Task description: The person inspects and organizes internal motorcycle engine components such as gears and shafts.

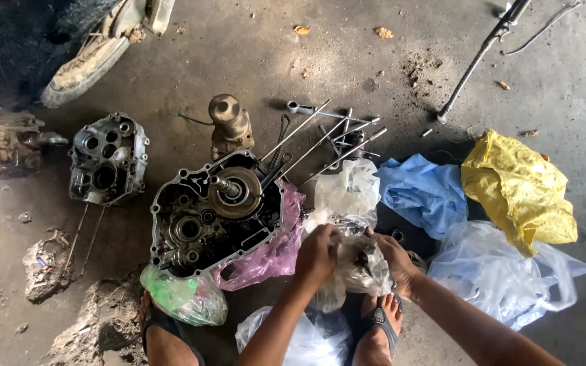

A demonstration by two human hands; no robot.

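Together, both hands point(354, 257) around clear bag point(357, 268).

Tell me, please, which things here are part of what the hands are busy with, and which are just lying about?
In hand:
left hand and right hand, both on the clear plastic bag holding dark metal parts

Lying about:
open crankcase half
cylinder head
long studs
blue bag
yellow bag
green bag
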